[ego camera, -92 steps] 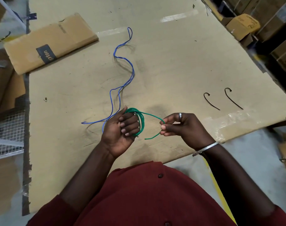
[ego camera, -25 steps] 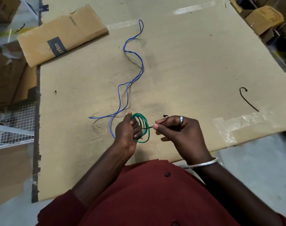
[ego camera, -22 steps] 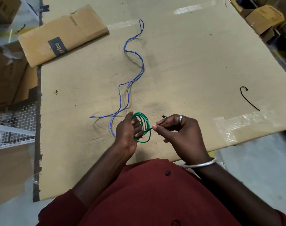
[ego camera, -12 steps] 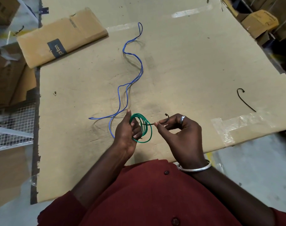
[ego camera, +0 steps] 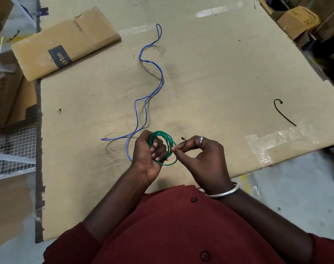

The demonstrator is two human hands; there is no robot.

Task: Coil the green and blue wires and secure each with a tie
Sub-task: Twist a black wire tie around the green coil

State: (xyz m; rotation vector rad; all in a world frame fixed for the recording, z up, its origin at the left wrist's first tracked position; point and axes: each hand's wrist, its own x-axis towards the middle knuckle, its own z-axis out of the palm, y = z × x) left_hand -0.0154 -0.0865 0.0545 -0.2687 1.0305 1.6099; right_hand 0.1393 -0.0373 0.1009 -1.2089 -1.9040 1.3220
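The green wire (ego camera: 169, 139) is wound into a small coil, and my left hand (ego camera: 147, 155) grips it with the fingers curled through the loops. My right hand (ego camera: 198, 155) pinches a thin black tie (ego camera: 183, 142) between thumb and forefinger, right against the coil's right side; the tie's hooked end sticks up above my fingers. The blue wire (ego camera: 143, 100) lies loose and wavy on the cardboard-covered table (ego camera: 219, 73), running from far centre down to just left of my left hand. A second black tie (ego camera: 283, 113) lies on the table at the right.
A flattened cardboard box (ego camera: 65, 44) lies at the table's far left corner. More boxes (ego camera: 297, 20) are stacked beyond the far right edge. Clear tape (ego camera: 276, 141) patches the near right edge. A wire mesh rack (ego camera: 12, 149) stands to the left.
3.7 s ago my right hand held the green wire's loose end and two ties lay on the table. Now the coil is fully wound and my right hand holds one tie against it.
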